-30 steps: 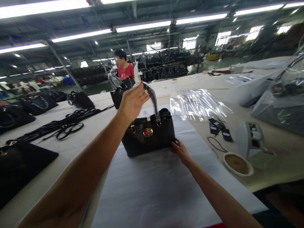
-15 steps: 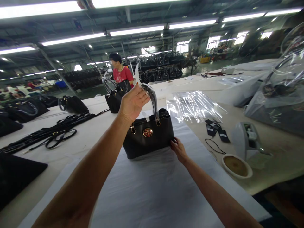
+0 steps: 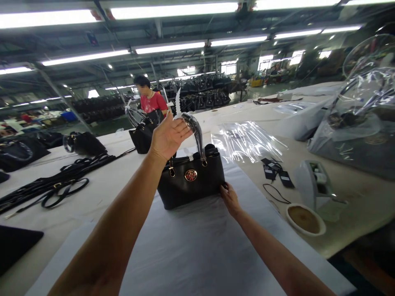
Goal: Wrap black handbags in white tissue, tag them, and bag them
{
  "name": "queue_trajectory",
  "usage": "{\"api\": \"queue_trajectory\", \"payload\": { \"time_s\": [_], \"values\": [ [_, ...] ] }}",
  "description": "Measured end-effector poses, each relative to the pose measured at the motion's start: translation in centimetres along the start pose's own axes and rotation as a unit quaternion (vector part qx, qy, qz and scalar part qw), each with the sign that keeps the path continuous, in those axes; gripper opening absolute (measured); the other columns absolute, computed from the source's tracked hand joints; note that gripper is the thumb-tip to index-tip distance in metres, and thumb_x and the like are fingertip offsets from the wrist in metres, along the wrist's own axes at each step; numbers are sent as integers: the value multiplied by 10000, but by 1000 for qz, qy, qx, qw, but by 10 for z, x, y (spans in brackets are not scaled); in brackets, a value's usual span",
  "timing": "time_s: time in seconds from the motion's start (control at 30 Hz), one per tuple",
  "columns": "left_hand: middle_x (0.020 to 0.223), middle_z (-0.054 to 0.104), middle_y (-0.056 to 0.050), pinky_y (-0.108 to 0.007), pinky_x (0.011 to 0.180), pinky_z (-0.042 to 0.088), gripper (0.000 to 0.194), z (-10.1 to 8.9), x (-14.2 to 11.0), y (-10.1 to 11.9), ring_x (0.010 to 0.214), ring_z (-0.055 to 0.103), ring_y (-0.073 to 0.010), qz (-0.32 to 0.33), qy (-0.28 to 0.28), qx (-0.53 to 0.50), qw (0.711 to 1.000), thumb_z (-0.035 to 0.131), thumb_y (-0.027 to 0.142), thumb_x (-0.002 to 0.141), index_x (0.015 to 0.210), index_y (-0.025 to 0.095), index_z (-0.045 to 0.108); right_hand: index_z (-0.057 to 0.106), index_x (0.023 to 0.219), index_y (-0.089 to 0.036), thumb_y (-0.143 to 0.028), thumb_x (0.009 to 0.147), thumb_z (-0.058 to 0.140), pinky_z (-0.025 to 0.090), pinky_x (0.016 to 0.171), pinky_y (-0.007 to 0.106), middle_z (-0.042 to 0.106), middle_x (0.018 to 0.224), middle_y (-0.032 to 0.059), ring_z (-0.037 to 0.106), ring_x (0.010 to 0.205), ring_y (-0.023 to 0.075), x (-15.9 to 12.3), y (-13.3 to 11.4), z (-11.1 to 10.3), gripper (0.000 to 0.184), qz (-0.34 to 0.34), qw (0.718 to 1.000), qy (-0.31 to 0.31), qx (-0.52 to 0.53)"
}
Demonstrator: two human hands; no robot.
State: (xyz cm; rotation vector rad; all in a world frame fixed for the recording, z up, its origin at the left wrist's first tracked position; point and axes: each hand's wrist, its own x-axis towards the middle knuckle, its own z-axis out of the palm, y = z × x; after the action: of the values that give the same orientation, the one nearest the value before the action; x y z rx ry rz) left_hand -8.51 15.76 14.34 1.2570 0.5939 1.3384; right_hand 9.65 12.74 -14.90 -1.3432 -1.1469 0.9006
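Note:
A black handbag (image 3: 202, 186) with a round gold-and-red emblem stands on white sheeting (image 3: 185, 246) in front of me. My left hand (image 3: 169, 133) is raised beside its upright handle (image 3: 196, 127), which has clear plastic around it. The fingers are stretched out against the handle, with the palm partly facing me; the handle's left side is hidden behind this hand. A white serrated strip (image 3: 178, 100) sticks up just above the fingers. My right hand (image 3: 230, 197) grips the bag's lower right corner, its fingertips partly behind the edge.
Clear plastic sheets (image 3: 247, 139), black tags (image 3: 277, 172), a tape dispenser (image 3: 314, 181) and a round dish (image 3: 305, 220) lie to the right. Black straps (image 3: 64, 172) are on the left. Another handbag (image 3: 142, 137) stands near a person in red (image 3: 152, 102) across the table. A plastic-covered bag (image 3: 354, 144) is at far right.
The view has shifted slightly, so most things sit a little lower and further left. Both hands keep the same places on the handbag.

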Motion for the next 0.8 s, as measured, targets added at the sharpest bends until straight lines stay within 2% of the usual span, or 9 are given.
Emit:
{"api": "queue_trajectory", "payload": {
  "time_s": [0.17, 0.27, 0.37, 0.47, 0.57, 0.63, 0.7, 0.77, 0.8],
  "values": [
    [1135, 603, -118, -417, 1053, 372, 399, 4, -6, 2, 1175, 501, -246, -5, 3, 10, 1000, 549, 496, 791, 935, 125, 576, 534, 1193, -176, -408, 859, 421, 514, 710, 326, 648, 962, 68, 609, 828, 196, -2, -8, 3, 423, -17, 997, -7, -77],
    [1041, 645, -76, -433, 1074, 343, 292, 9, -18, 3, 1138, 523, -238, -4, 27, 28, 999, 643, 408, 732, 856, 149, 588, 569, 1149, -179, -337, 825, 519, 514, 728, 316, 650, 968, 65, 617, 797, 181, -9, -16, -14, 363, -25, 989, -15, -143],
    [947, 673, -13, -457, 1059, 362, 310, 7, -42, -5, 1065, 571, -236, 25, 89, 107, 990, 732, 342, 633, 878, 189, 619, 597, 1114, -176, -243, 770, 605, 480, 852, 343, 620, 1083, 99, 598, 937, 209, -28, -27, -59, 350, -43, 977, -8, -209],
    [1026, 666, 8, -458, 1013, 418, 494, -7, -82, -28, 1020, 600, -244, 34, 130, 295, 946, 741, 437, 614, 1052, 248, 609, 582, 1147, -149, -200, 819, 550, 351, 997, 457, 535, 1230, 151, 468, 1158, 282, -61, -33, -124, 333, -77, 945, 42, -315],
    [1139, 630, -54, -489, 910, 493, 685, -25, -135, -69, 971, 625, -279, -1, 59, 506, 861, 647, 616, 643, 1200, 236, 530, 566, 1160, -123, -256, 890, 480, 330, 976, 516, 505, 1257, 179, 412, 1190, 323, -89, -27, -185, 313, -116, 844, 110, -513],
    [1152, 627, -98, -452, 868, 525, 623, -31, -175, -100, 983, 628, -280, 13, -23, 569, 822, 559, 628, 727, 1184, 204, 541, 606, 1080, -158, -311, 888, 504, 334, 958, 533, 512, 1249, 161, 396, 1196, 330, -97, -20, -214, 265, -111, 785, 118, -598],
    [1176, 617, -124, -430, 880, 524, 553, -29, -219, -127, 1047, 604, -278, 16, -122, 601, 790, 501, 582, 802, 1187, 188, 548, 649, 942, -191, -343, 876, 529, 343, 932, 557, 533, 1219, 142, 402, 1185, 337, -98, -18, -229, 205, -88, 762, 95, -635],
    [1261, 557, -141, -435, 918, 502, 589, -19, -263, -143, 1141, 544, -285, -10, -233, 611, 757, 509, 554, 816, 1277, 189, 483, 660, 852, -190, -342, 890, 503, 357, 918, 558, 555, 1177, 141, 426, 1162, 337, -98, -23, -234, 222, -89, 764, 83, -634],
    [1310, 511, -147, -449, 940, 485, 658, -13, -284, -147, 1185, 506, -295, -27, -280, 610, 741, 545, 553, 794, 1333, 196, 420, 661, 862, -187, -340, 903, 475, 364, 922, 544, 562, 1162, 140, 440, 1152, 328, -99, -29, -232, 244, -109, 774, 79, -619]
  ]
}}
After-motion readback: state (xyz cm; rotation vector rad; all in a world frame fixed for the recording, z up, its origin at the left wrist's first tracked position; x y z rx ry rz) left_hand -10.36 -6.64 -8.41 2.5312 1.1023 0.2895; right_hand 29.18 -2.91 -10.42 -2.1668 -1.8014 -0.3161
